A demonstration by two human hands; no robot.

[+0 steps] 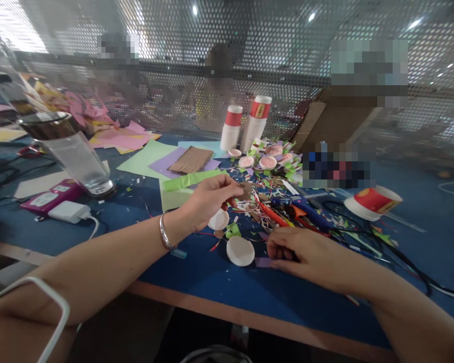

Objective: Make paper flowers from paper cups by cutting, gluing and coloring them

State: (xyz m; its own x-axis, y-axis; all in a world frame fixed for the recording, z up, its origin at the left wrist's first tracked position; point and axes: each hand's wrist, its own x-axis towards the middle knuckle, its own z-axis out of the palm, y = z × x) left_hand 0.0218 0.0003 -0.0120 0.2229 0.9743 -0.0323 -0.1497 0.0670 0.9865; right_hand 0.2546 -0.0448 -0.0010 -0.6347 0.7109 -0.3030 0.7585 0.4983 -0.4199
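In the head view, a small brown piece (245, 190) is pinched between the thumb and fingertips of the left hand (206, 201), just above the litter of paper scraps (272, 201) on the blue table (212, 282). The piece is held only by its edge, so it could be let slip; if it is dropped into the scraps, it would be hard to pick out among brown and coloured bits of like size. The light purple scrap (263, 262) under the right hand (306, 254) could be brushed off toward the table's near edge by a sweep of the wrist, and the white disc (240, 250) just beside it could be knocked along with it.

The left forearm is stretched forward across the table edge, wrist slightly raised, a bracelet (165, 232) worn on it, the fingers closed on the brown piece. The right hand is laid low on the table, knuckles up, fingers curled down at the purple scrap; whether anything is gripped there cannot be told.
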